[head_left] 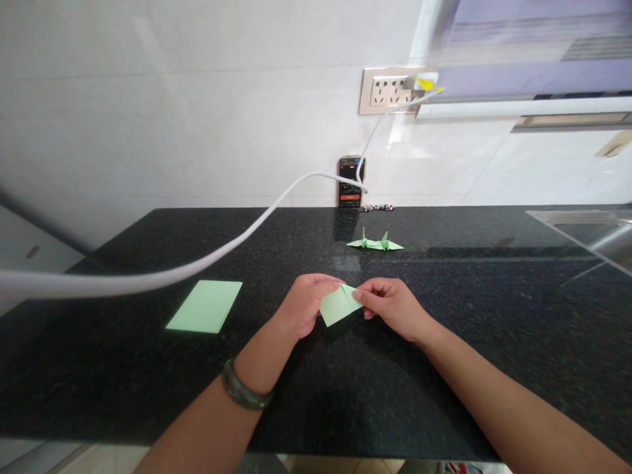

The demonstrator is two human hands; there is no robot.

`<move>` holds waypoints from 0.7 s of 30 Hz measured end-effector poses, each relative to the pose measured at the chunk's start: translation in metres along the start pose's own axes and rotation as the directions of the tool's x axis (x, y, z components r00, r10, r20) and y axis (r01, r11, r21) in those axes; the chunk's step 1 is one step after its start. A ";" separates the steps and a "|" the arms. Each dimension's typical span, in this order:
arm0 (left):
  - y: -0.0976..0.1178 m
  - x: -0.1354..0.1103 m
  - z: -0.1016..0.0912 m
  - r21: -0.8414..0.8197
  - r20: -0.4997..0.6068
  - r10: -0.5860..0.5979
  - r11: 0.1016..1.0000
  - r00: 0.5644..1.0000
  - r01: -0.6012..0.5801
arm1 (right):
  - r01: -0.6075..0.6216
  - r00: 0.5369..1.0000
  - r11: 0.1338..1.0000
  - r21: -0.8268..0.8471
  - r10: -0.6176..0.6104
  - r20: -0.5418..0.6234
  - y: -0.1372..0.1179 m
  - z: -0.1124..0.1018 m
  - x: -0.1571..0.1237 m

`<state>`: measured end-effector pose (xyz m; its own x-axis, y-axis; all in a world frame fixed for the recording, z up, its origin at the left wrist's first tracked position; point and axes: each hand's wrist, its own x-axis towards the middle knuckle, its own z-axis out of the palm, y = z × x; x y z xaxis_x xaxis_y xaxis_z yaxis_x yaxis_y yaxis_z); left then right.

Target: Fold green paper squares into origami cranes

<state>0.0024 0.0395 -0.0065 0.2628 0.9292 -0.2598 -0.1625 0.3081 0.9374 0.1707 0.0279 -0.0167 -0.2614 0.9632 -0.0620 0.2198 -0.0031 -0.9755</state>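
Both forearms reach over the dark table (pixel 148 388); left hand (pixel 303 304) and right hand (pixel 392 306) pinch a half-folded green paper (pixel 337 305) between their fingers. Beyond the fingertips sits a finished paper crane (pixel 375 243); left of them, an unfolded green sheet (pixel 205 306) waits.

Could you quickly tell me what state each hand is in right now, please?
Left hand: closed, pinching the left side of the folded green paper.
Right hand: closed, pinching the paper's right corner.

A pale green folded paper (pixel 338 304), creased into a flat pointed shape, is pinched at both edges just above the tabletop (pixel 444 368), nearer than the paper crane (pixel 375 243)
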 end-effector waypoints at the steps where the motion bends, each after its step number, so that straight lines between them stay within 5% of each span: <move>1: 0.000 0.000 0.000 0.000 -0.001 0.000 1.000 1.000 0.000 | -0.002 1.000 1.000 -0.001 0.002 0.000 0.000 0.000 0.000; 8: -0.001 0.000 0.001 -0.006 0.027 0.027 1.000 0.999 -0.027 | 0.009 1.000 1.000 -0.016 -0.009 0.004 0.001 0.000 0.000; 21: -0.005 0.000 0.002 0.236 -0.100 0.136 0.966 0.986 -0.109 | 0.034 0.999 0.997 -0.070 -0.034 0.001 0.002 0.001 0.000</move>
<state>0.0050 0.0379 -0.0107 0.1415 0.9782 -0.1518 0.0392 0.1477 0.9883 0.1705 0.0274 -0.0189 -0.2693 0.9626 -0.0286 0.2760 0.0487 -0.9599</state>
